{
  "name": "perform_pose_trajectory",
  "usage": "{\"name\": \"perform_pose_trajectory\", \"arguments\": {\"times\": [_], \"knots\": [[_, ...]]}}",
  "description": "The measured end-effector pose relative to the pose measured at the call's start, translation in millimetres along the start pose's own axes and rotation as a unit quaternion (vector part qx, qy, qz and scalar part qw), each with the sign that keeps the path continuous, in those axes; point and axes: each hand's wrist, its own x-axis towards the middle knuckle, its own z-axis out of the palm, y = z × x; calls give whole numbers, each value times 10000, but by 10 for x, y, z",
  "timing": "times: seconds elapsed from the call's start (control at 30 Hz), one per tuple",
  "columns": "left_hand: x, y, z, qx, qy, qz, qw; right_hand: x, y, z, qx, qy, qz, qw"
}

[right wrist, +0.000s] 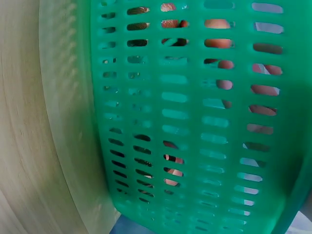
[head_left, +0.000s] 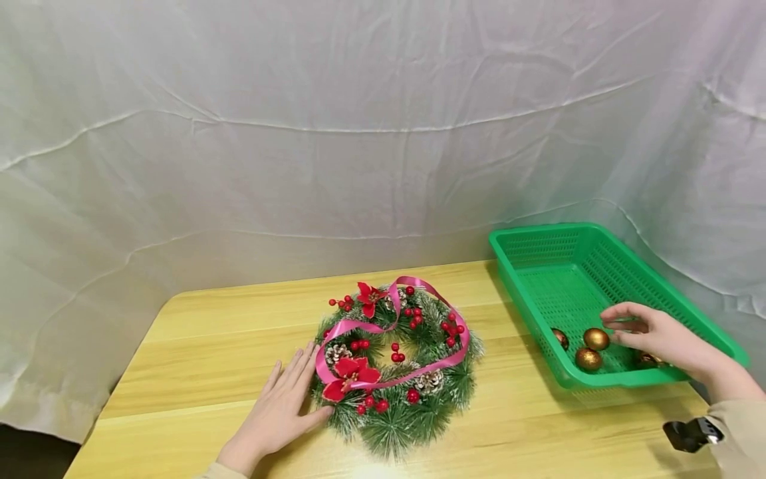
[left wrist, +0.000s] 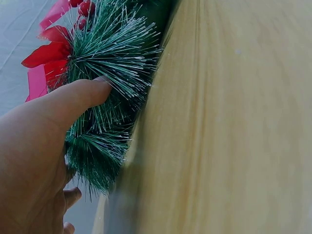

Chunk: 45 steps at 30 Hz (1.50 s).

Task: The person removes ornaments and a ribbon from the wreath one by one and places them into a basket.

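Note:
A green wreath [head_left: 395,426] lies on the table, dressed with red poinsettias [head_left: 352,378], red berries and pinecones [head_left: 429,381]. Over its top loops a pink ribbon [head_left: 457,356]. My left hand [head_left: 278,406] rests at the wreath's left edge with fingers straight; in the left wrist view its thumb [left wrist: 85,95] touches the green needles. Inside the green basket [head_left: 526,336], my right hand [head_left: 670,339] hovers with loosely bent fingers, the tips beside a shiny gold ball [head_left: 596,338]. Another gold ball [head_left: 589,360] sits close by. The basket wall mostly hides this hand in the right wrist view.
The wooden table [head_left: 209,346] is backed by a pale hanging cloth [head_left: 335,179]. More bronze balls [head_left: 560,338] lie in the near end of the basket, which stands at the table's right side. A black device [head_left: 691,434] is strapped at my right wrist.

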Motion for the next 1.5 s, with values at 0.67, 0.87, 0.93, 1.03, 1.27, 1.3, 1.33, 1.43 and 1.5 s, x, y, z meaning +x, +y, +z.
{"name": "perform_pose_trajectory", "arguments": {"times": [0.67, 0.87, 0.93, 1.03, 1.27, 1.3, 1.33, 1.43, 1.5], "knots": [[-2, 2, 6, -24, 125, 16, 9999, 457, -976, 576, 418, 1165, -906, 9882], [1, 10, 0, -32, 59, -42, 10000, 856, -1307, 919, 1025, 782, -1336, 9826], [4, 15, -3, -56, 31, -53, 10000, 997, -1360, 1030, 1209, 640, -1390, 9808], [2, 16, -4, -53, -3, -56, 10000, 1209, -1389, 1200, 1299, 525, -1379, 9805], [-15, 10, -6, -97, 44, -115, 9999, 1551, -1375, 1568, 987, 427, -1118, 9879], [-14, 10, -5, -85, 38, -114, 9999, 1575, -1369, 1604, 1012, 390, -1042, 9886], [-11, 9, -3, -81, 30, -112, 9999, 1589, -1359, 1635, 1044, 359, -977, 9891], [-6, 4, 3, -85, -27, -90, 9999, 1587, -1312, 1693, 1098, 440, -686, 9906], [-5, -5, 5, -103, -42, -96, 9999, 1570, -1282, 1716, 1132, 502, -554, 9908]]}}
